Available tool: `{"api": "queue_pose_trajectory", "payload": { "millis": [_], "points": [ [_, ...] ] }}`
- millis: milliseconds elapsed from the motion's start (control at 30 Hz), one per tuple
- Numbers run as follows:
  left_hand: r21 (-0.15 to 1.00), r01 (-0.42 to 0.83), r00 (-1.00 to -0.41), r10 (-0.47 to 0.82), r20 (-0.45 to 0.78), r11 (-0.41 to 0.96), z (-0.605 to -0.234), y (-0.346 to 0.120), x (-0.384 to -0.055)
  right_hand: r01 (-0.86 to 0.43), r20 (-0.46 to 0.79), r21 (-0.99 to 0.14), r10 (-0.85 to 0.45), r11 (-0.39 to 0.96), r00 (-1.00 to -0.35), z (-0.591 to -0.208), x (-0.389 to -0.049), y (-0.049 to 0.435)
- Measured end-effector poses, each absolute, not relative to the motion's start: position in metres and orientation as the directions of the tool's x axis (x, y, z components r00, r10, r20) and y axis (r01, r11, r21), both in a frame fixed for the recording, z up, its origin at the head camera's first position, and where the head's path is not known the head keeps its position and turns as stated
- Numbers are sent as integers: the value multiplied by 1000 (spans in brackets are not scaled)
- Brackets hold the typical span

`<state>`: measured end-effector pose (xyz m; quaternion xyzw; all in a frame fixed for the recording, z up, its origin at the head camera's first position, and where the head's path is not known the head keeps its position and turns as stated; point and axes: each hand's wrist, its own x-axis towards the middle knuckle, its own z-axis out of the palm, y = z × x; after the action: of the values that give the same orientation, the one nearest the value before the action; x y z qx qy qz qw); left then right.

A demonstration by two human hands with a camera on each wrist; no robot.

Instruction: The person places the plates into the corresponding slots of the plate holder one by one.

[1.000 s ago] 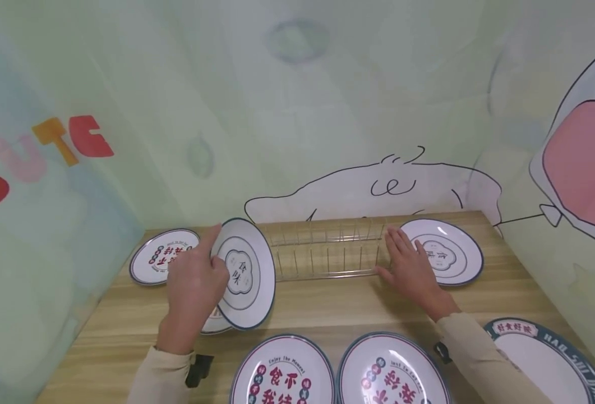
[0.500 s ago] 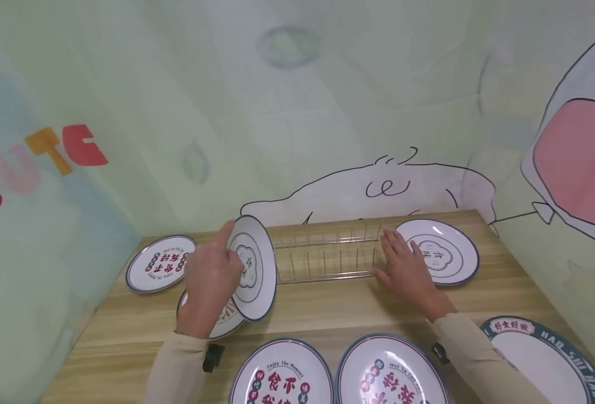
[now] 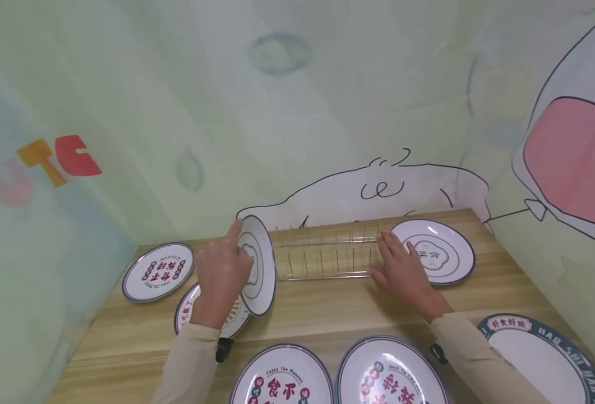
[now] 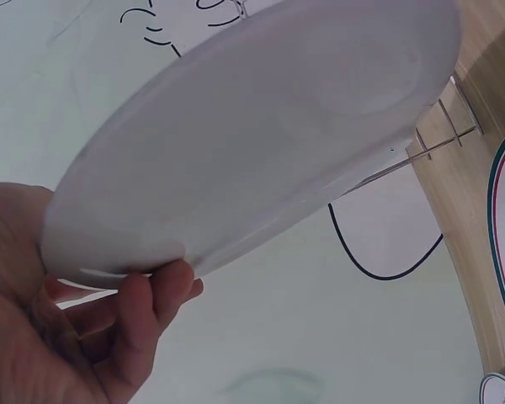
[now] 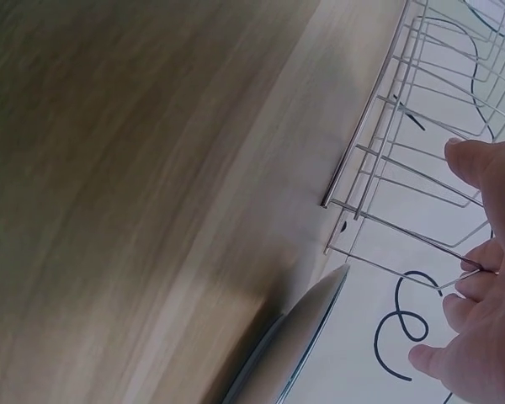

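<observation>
My left hand [image 3: 222, 275] pinches a white plate [image 3: 259, 280] with a blue rim by its edge and holds it on its side, facing right, at the left end of the wire dish rack [image 3: 322, 276]. In the left wrist view, thumb and fingers grip the rim, and the plate's plain underside [image 4: 261, 126] faces the camera. My right hand [image 3: 405, 275] is at the rack's right end. In the right wrist view its bent fingers [image 5: 481, 286] hold the end wires, the thumb spread from them. Right beside this hand lies another white plate [image 3: 443, 269].
On the wooden table [image 3: 317, 314], a red-lettered plate [image 3: 146, 280] lies at the left. A second plate [image 3: 183, 314] is partly behind my left forearm. Two plates, a left one [image 3: 257, 373] and a right one [image 3: 358, 370], lie in front. A large green-rimmed plate [image 3: 544, 359] is at right.
My left hand has carried the plate right to the rack's left end and turned it more edge-on. The plate beneath has come more into view. My right hand stays at the rack's right end.
</observation>
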<state>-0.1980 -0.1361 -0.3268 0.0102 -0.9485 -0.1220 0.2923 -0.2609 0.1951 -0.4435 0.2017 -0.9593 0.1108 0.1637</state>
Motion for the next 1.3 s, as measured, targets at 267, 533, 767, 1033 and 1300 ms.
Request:
{"api": "queue_pose_trajectory", "payload": {
  "millis": [267, 533, 767, 1033, 1300],
  "points": [
    [213, 55, -821, -77, 565, 976, -326, -137, -197, -439, 381, -107, -371, 892, -847, -442, -261, 196],
    [181, 75, -817, -44, 575, 981, -317, -130, -194, -462, 373, -95, -398, 882, -838, -439, -262, 203],
    [156, 54, -835, -41, 549, 986, -313, -125, -196, -471, 355, -92, -413, 877, -839, -441, -261, 205],
    [173, 32, -862, -61, 503, 984, -317, -125, -201, -475, 371, -85, -415, 876, -831, -440, -258, 203],
    [198, 29, -852, -80, 517, 980, -322, -126, -212, -452, 361, -69, -400, 889, -842, -440, -256, 201]
  ]
}}
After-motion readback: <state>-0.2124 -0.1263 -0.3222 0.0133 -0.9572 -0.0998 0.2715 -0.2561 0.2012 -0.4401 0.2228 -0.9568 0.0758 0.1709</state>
